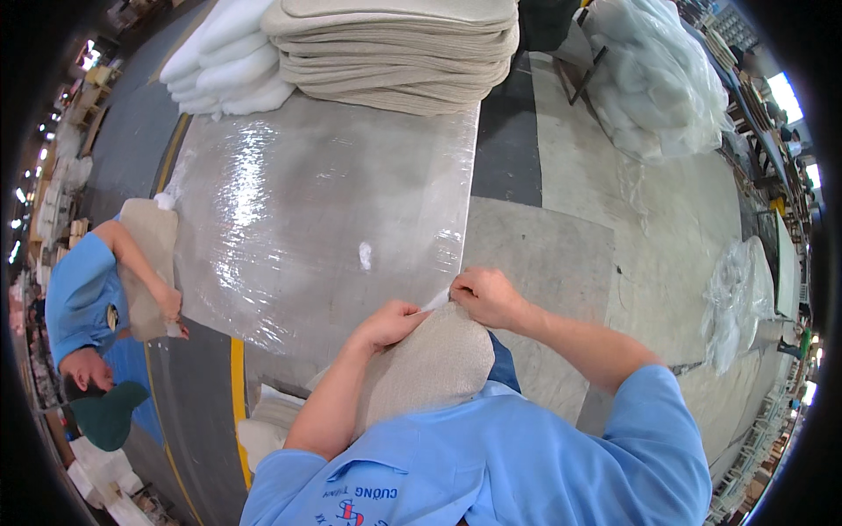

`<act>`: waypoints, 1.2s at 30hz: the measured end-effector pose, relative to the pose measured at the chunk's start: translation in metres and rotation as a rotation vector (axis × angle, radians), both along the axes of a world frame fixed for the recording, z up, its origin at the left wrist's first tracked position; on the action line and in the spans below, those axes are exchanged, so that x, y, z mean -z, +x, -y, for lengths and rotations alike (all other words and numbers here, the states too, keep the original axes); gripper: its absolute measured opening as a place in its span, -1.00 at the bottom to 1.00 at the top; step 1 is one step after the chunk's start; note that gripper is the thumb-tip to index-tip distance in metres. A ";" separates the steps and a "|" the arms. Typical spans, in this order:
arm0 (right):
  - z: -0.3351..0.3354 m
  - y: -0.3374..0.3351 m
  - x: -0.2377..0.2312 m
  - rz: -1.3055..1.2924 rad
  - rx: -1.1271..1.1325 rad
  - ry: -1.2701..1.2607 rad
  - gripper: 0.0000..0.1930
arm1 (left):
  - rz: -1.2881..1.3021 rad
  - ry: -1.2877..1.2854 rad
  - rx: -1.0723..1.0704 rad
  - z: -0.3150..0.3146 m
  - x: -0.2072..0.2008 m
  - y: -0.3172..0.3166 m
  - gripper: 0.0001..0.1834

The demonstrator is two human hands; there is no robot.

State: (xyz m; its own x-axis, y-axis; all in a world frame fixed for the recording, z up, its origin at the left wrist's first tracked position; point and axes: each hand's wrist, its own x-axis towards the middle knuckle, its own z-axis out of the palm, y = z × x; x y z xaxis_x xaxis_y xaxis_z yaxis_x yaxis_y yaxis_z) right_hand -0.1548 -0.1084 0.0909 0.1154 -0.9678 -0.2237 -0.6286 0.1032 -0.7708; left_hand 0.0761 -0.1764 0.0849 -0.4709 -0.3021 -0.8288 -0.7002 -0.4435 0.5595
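A beige textured cushion cover rests against my body, its far end at the table's near edge. White padding shows at the opening between my two hands. My left hand is closed on the cover's left edge, its thumb along the top. The fingers of my right hand pinch the far right edge of the same cover, close to the padding. What lies inside the cover below the opening is hidden.
A plastic-wrapped table bears stacked beige covers and white pads. A small white scrap lies on it. At left a co-worker handles another beige piece. Bagged white material stands far right; clear plastic lies nearer.
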 end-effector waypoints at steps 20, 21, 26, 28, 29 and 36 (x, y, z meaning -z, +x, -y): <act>-0.019 -0.013 0.014 0.127 0.102 0.092 -0.85 | -0.028 0.155 0.262 0.027 0.012 -0.035 -0.72; -0.022 -0.014 0.014 0.157 0.131 0.081 -0.86 | -0.077 0.206 0.236 0.025 0.017 -0.033 -0.69; -0.041 -0.007 0.021 0.178 0.428 0.082 -0.87 | -0.334 -0.501 0.358 0.007 0.036 -0.043 -0.75; -0.048 0.001 0.028 0.219 0.583 0.112 -0.85 | -0.333 -0.629 0.331 -0.002 0.038 -0.048 -0.79; -0.052 0.005 0.031 0.246 0.663 0.137 -0.84 | -0.337 -0.672 0.341 -0.005 0.039 -0.052 -0.81; -0.063 0.034 0.053 0.365 1.107 0.218 -0.81 | -0.275 -0.722 0.383 -0.005 0.050 -0.069 -0.80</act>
